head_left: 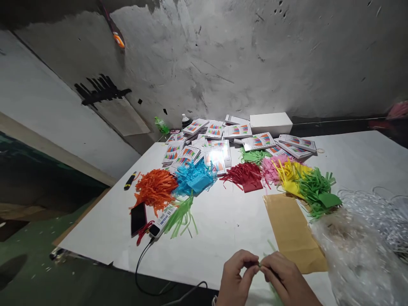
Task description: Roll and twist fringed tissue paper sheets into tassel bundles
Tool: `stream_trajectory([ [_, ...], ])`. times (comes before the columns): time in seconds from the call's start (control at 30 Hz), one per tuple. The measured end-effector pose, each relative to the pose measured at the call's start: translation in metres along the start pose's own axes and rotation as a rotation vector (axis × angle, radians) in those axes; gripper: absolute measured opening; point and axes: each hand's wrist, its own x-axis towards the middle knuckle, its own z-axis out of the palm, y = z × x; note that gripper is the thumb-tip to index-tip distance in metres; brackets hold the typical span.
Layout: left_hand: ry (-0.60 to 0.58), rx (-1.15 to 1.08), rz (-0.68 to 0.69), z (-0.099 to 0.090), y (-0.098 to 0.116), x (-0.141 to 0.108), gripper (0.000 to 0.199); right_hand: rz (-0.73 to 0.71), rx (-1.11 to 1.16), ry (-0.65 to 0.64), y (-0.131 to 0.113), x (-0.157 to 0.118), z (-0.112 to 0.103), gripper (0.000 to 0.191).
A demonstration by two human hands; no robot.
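Both hands are at the front edge of the white table [219,221], fingertips nearly touching. My left hand [239,276] pinches one end of a small piece of light green tissue. My right hand [283,274] pinches the same green tissue [270,245] from the other side, with strips showing above and below the fingers. Most of the piece is hidden by the hands. Just right of them lies a brown paper sheet [295,231]. Another light green tassel [183,216] rests to the left, beside a white power bank [162,221].
Fringed bundles in orange [156,187], blue [196,176], red [245,176], yellow [291,174] and green [318,193] cross the table. Printed packs [215,159] and a white box [270,122] lie behind. Clear plastic [357,255] is at right, a phone [138,219] at left.
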Motion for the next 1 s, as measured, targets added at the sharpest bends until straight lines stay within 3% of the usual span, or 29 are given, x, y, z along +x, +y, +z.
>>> stream_trajectory([
  [0.13, 0.021, -0.313, -0.204, 0.006, 0.001, 0.006, 0.02, 0.051, 0.032, -0.003, 0.002, 0.004, -0.004, 0.026],
  [0.2, 0.02, -0.396, -0.243, 0.008, 0.003, 0.008, 0.02, 0.069, 0.049, -0.036, 0.003, 0.004, -0.004, 0.028],
  [0.43, 0.005, -0.318, -0.212, 0.008, 0.009, 0.009, 0.017, -0.024, -0.013, -0.024, 0.005, 0.006, -0.006, 0.025],
  [0.63, 0.001, -0.26, -0.205, 0.008, 0.004, 0.011, 0.01, 0.157, 0.116, -0.08, 0.009, 0.005, -0.003, 0.03],
  [0.83, 0.074, -0.035, 0.01, 0.005, 0.003, 0.008, 0.005, 0.36, 0.367, -0.154, 0.01, 0.003, 0.002, 0.029],
  [1.0, -0.013, 0.037, 0.104, 0.0, 0.003, 0.008, 0.013, 0.382, 0.399, -0.103, 0.015, 0.003, 0.006, 0.035],
])
